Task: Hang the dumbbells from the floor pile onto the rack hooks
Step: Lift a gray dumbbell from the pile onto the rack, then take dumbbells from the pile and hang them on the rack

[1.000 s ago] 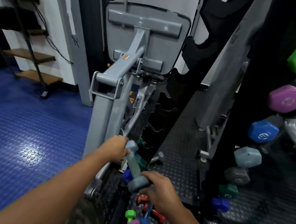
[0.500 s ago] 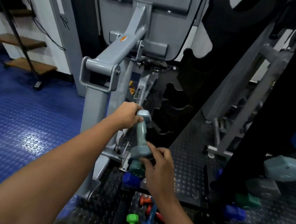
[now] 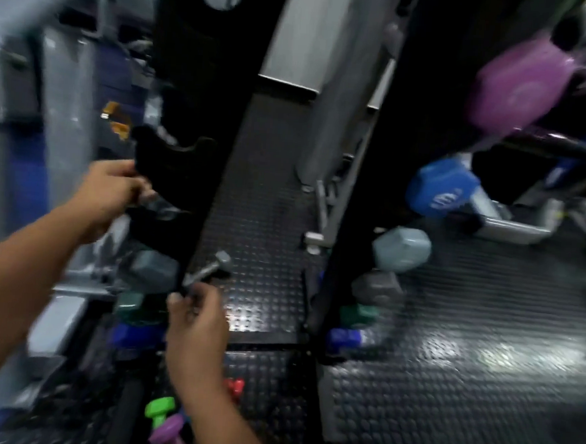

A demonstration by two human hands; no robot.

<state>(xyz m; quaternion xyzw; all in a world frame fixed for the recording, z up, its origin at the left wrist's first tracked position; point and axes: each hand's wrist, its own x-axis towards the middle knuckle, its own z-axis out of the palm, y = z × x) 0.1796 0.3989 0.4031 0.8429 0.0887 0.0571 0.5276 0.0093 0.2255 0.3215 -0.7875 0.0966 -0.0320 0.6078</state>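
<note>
Studded floor mat (image 3: 447, 368) — glossy black rubber; rack (image 3: 192, 167) — matt black.

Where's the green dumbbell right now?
In the head view the green dumbbell lies in the floor pile at bottom centre, just left of the right forearm, with a purple dumbbell directly below it and a red one up to its right.

No words or numbers could be read. The blue dumbbell (image 3: 442, 189), up and right of both hands, had a blurry white mark.
</note>
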